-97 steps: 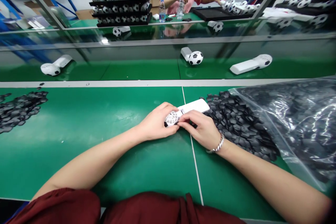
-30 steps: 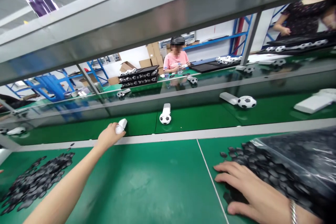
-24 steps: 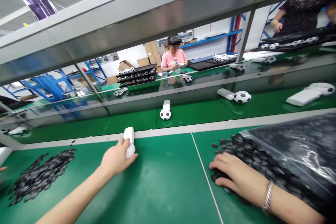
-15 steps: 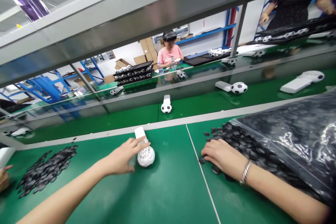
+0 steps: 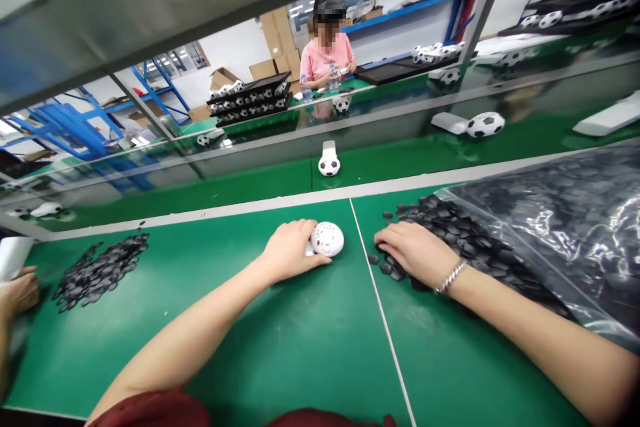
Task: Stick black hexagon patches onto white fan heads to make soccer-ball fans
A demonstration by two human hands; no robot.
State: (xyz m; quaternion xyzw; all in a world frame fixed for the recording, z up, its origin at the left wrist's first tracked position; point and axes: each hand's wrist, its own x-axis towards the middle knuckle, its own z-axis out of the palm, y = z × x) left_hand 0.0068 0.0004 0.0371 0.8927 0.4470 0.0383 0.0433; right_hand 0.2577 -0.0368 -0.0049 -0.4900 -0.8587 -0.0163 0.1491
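Observation:
My left hand point(image 5: 290, 250) is closed around the handle of a white ball-headed device point(image 5: 327, 239), low over the green table. The ball has small openings in its surface and points to the right; the handle is mostly hidden under my fingers. At the left edge of a pile of small black plastic pieces point(image 5: 453, 220), my right hand point(image 5: 413, 247) has its fingers curled down and pressed together. Whatever lies under those fingertips is hidden. A few loose black pieces point(image 5: 386, 268) are just below them.
A clear plastic bag point(image 5: 560, 227) of black pieces covers the right side. Another black heap point(image 5: 103, 270) lies left, near another person's hand point(image 5: 23, 290). Beyond the pale ledge, finished soccer-ball devices point(image 5: 329, 165) rest on a green strip. A metal beam point(image 5: 150, 20) crosses overhead.
My left hand has closed on the white device and brought it rightward, its ball now facing right. My right hand stays at the black pile. The camera view has tilted down.

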